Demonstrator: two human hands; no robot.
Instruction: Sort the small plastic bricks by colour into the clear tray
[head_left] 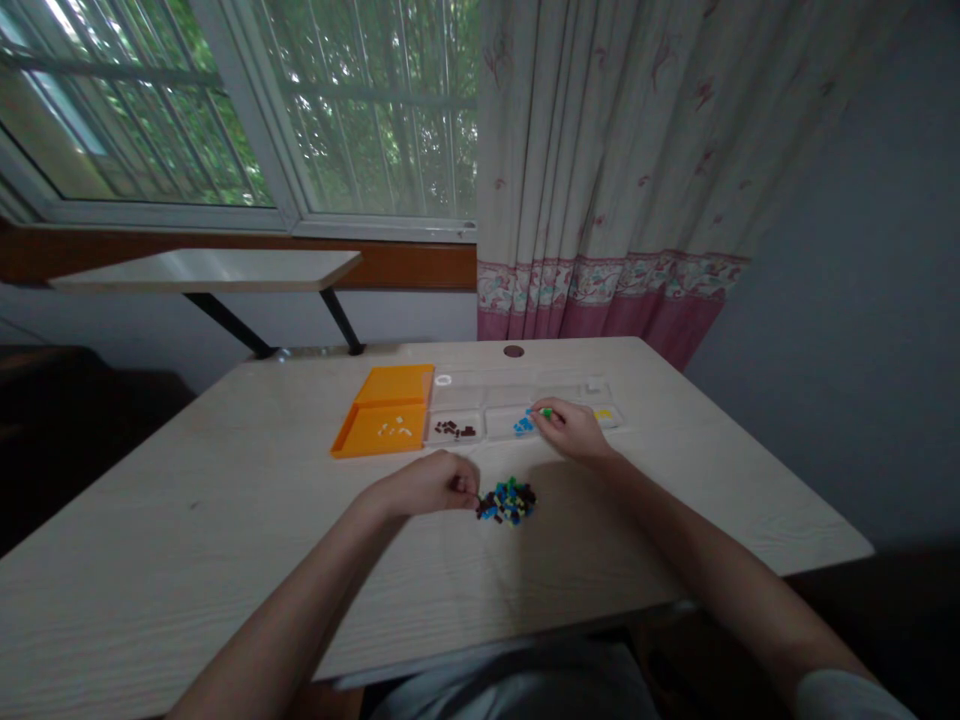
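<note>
A mixed pile of small toy bricks (510, 502), in blue, brown, green and pale yellow, lies on the table in front of me. At its left edge, the thumb and fingers of my left hand (439, 482) are pinched together; what is between them is too small to name. My right hand (570, 428) is closed over a clear compartment box (495, 433), fingertips beside some blue bricks (523, 426). A bit of green (547, 412) shows at its fingers, but I cannot tell whether it is held. Brown bricks (455, 429) fill part of the left compartment; yellow bricks (603, 414) sit at the right.
An open orange case (394, 384) stands left of the clear box, with white pieces (395, 428) in its near half. A white ring-shaped piece (443, 380) lies behind the brown bricks. A raised shelf (217, 268) on black legs overhangs the table's (225, 540) back left.
</note>
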